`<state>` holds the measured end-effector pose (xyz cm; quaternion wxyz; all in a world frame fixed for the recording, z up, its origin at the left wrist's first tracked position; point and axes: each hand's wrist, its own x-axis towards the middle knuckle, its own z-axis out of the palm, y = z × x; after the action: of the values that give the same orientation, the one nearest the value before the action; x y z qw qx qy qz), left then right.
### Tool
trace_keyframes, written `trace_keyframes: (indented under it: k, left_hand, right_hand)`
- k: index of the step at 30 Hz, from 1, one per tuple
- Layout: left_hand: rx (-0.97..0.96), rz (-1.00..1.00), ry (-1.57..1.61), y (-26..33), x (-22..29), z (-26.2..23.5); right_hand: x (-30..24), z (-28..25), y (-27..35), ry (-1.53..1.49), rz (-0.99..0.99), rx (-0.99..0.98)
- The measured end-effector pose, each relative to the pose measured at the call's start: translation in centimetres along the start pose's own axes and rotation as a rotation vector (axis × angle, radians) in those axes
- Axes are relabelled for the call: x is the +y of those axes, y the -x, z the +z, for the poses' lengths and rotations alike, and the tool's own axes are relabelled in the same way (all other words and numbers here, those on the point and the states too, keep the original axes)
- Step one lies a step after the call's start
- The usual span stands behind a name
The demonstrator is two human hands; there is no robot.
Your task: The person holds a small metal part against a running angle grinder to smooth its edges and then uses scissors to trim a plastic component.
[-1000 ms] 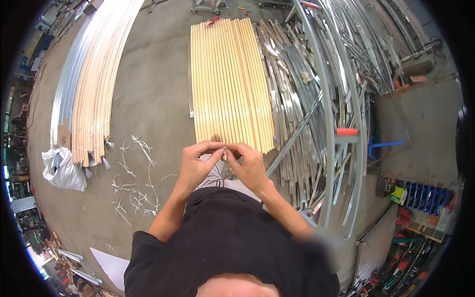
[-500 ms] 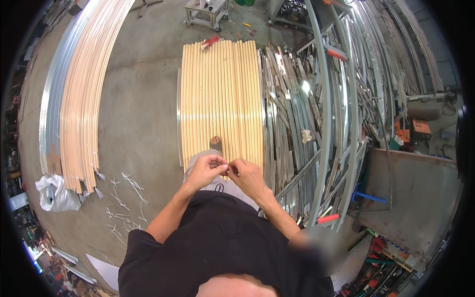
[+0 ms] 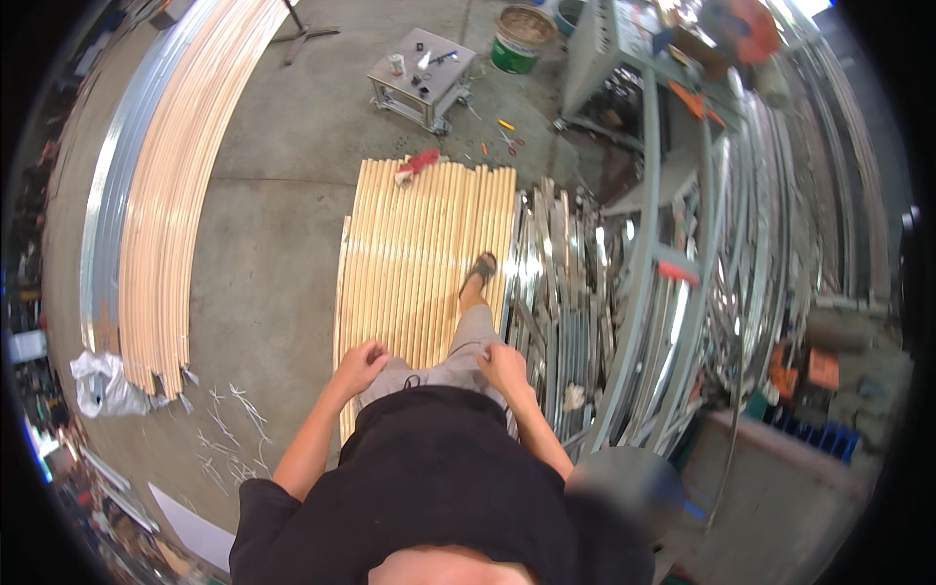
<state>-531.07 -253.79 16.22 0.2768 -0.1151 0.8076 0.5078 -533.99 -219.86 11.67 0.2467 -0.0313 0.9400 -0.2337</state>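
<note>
My left hand (image 3: 360, 370) is held in front of my thigh with the fingers curled in. Whatever its fingertips may pinch is too small to make out. Apart from it, my right hand (image 3: 503, 371) hangs by the other thigh, thumb and fingers also bent together. Anything inside it is hidden. Below both hands lies a flat row of long cream-yellow tubes (image 3: 414, 263). One foot in a dark sandal (image 3: 480, 272) is set on these tubes toward their right side. A red and white cloth or glove (image 3: 417, 167) rests on their far end.
Loose metal profiles (image 3: 561, 283) and a grey ladder-like frame (image 3: 645, 244) border the tubes on the right. A low wheeled table (image 3: 421, 76), a bucket (image 3: 520, 41) and red scissors (image 3: 511, 143) are ahead. Long wrapped profiles (image 3: 161, 234), a white bag (image 3: 105, 383) and cut ties (image 3: 234, 429) are at left.
My hands, pinched together before, have parted to left and right. The view has shifted, and a sandalled foot now shows farther forward and to the right on the tubes.
</note>
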Motion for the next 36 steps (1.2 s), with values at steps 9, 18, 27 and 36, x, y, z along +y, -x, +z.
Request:
trace_keyframes:
  k: [9, 18, 27, 36]
  left_hand:
    - [0.358, 0.017, 0.009, -11.4, 8.1, 4.2]
    - [0.188, -0.339, 0.403, -24.0, 16.0, -1.3]
    - [-0.158, -0.255, 0.224, -52.0, 15.2, -15.6]
    - [-0.270, 0.100, -0.015, -86.4, 4.7, -16.2]
  right_hand:
    - [6.6, -10.5, -16.8, 0.135, 0.044, -0.348]
    - [7.8, -18.9, -28.5, -0.027, -0.088, -0.600]
    - [6.8, -19.9, -50.1, -0.328, 0.170, -0.701]
    - [25.9, -3.7, -88.6, -0.144, 0.117, -0.274]
